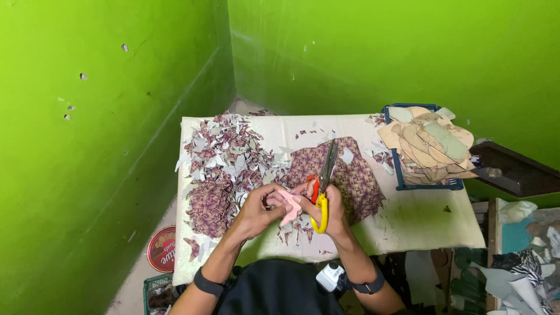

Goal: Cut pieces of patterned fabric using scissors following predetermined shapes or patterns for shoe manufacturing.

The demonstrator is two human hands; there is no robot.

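The left hand (256,207) pinches a small pink piece (290,205) just above the desk's (408,224) near edge, its grip clamped on it. The right hand (329,207) is closed through the yellow-handled scissors (322,186), blades pointing away and nearly together. The left fingertips sit very close to the blades, so a careless snip could nick them. Beyond lie patterned sheet (353,175) and loose trimmings (219,169); a nudge could sweep these off. Farther right, the blue tray (429,186) holds cut shapes.
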